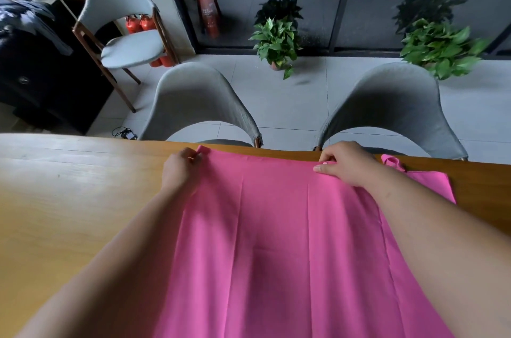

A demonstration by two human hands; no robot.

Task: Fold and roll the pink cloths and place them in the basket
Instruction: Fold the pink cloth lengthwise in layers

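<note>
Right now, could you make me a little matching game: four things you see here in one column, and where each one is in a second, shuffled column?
1 left hand
2 right hand
3 pink cloth
4 potted plant

A spread over the wooden table
B standing on the floor
C pinching the cloth's far left corner
D gripping the cloth's far edge, right side

Pairs: 1-C, 2-D, 3-A, 4-B
</note>
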